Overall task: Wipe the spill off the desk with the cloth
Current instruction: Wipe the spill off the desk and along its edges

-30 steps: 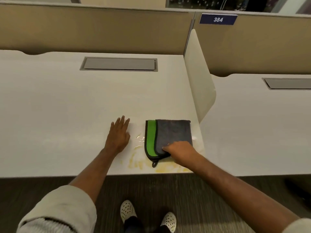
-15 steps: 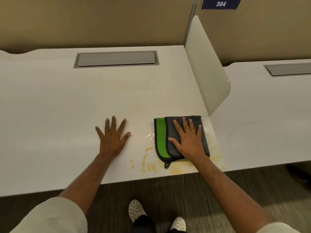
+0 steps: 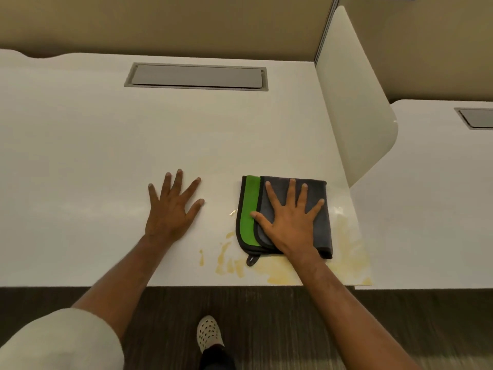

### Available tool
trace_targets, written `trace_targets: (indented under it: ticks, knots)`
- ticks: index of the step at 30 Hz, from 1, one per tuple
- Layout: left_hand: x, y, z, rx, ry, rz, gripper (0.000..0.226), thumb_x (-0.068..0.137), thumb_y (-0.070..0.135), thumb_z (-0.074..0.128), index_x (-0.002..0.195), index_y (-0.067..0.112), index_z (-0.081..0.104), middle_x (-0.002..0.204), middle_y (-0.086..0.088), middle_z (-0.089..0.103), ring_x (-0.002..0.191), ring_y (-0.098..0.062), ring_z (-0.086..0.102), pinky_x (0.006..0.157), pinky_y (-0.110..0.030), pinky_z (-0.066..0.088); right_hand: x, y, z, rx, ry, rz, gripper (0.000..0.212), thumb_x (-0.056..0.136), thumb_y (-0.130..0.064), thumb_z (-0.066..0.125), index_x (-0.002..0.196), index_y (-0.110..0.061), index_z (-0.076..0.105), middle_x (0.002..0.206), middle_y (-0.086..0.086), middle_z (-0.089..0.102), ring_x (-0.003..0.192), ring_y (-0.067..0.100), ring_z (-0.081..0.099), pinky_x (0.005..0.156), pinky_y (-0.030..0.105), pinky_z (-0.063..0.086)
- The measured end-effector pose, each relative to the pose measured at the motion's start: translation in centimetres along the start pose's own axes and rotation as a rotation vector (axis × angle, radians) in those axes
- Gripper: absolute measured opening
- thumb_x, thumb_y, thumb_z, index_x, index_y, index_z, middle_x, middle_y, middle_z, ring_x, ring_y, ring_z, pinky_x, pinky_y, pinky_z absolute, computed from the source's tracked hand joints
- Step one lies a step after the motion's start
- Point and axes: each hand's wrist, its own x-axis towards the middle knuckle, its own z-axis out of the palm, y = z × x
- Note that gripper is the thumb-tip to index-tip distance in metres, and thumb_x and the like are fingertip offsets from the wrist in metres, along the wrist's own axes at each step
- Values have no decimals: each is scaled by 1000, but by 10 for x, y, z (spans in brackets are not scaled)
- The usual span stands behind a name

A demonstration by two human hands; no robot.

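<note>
A folded grey cloth (image 3: pixel 321 228) with a green strip lies on the white desk (image 3: pixel 80 156) near its front right corner. My right hand (image 3: pixel 289 221) rests flat on the cloth, palm down, fingers spread and not curled around it. A yellowish spill (image 3: pixel 277 272) is smeared on the desk in front of the cloth, with streaks to its left and right, reaching the front edge. My left hand (image 3: pixel 172 209) lies flat and spread on the bare desk, left of the cloth and apart from it.
A white divider panel (image 3: pixel 354 116) stands just right of the cloth, between this desk and the neighbouring desk (image 3: pixel 426 209). A grey cable hatch (image 3: pixel 196 76) sits at the back. A beige partition wall runs behind. My shoe (image 3: pixel 209 333) is on the dark floor.
My right hand moved from the cloth's near corner onto its middle and spread flat. My left hand's fingers spread wider. The view has dropped closer to the desk.
</note>
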Motion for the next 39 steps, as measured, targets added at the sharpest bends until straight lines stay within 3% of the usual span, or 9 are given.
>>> trace_targets:
  ticks: [4,9,15,19,22,26,30,34,39]
  knots:
    - [0,-2,1,-5,0,0,65,96,71,12,157,50,8,171,1,1,158,-23,-5,123,-60,-2,-10,-40,10,8,17,-189,63,100,-66,18,158,-50,-1,172,12,-3,157,42,-6,113,79,-3]
    - [-2,0,-1,2,3,-2,68,94,72,8,158,48,9,171,1,1,158,-24,-4,123,-61,-1,-70,-20,21,38,34,-392,62,99,-53,32,158,-50,13,172,3,9,158,34,6,118,73,1]
    - [-3,0,0,-8,6,-5,67,95,72,9,158,49,10,171,2,1,158,-23,-4,123,-60,-3,-44,54,-2,-6,12,-214,63,95,-55,31,155,-57,12,172,-2,11,159,27,7,120,70,6]
    - [-2,0,1,-9,13,-4,64,97,70,15,158,48,11,171,2,3,158,-23,-3,123,-60,-2,11,24,-6,-24,2,-75,66,94,-74,21,156,-57,6,173,5,2,158,35,-2,116,77,-2]
    - [-1,-3,5,-18,29,-1,64,96,71,13,157,50,11,171,3,4,158,-23,-1,123,-60,-2,23,-27,0,-33,-13,-115,76,88,-83,15,157,-54,2,172,11,-4,157,41,-7,112,78,-9]
    - [1,-6,7,-34,46,26,62,97,67,12,157,49,14,171,0,7,158,-26,2,122,-63,0,-11,-64,12,-20,-3,-294,68,95,-71,26,157,-52,7,172,11,1,157,41,-3,112,79,-5]
    - [-1,-6,7,-45,54,25,64,97,64,13,158,46,14,171,1,5,158,-24,0,122,-62,-1,-66,-38,20,33,3,-408,63,96,-61,34,156,-55,15,172,5,7,158,34,3,117,73,-6]
    - [0,-6,8,-21,46,14,69,95,67,12,159,44,12,171,3,2,158,-23,-2,123,-60,-3,-72,21,8,30,-24,-329,63,95,-60,34,154,-59,12,172,-4,2,159,27,0,122,66,-5]
    - [1,-4,8,12,56,19,70,94,67,12,159,41,15,171,0,7,158,-26,3,122,-62,0,-8,27,-9,9,5,-102,59,99,-64,34,155,-58,15,173,2,5,159,31,1,118,73,0]
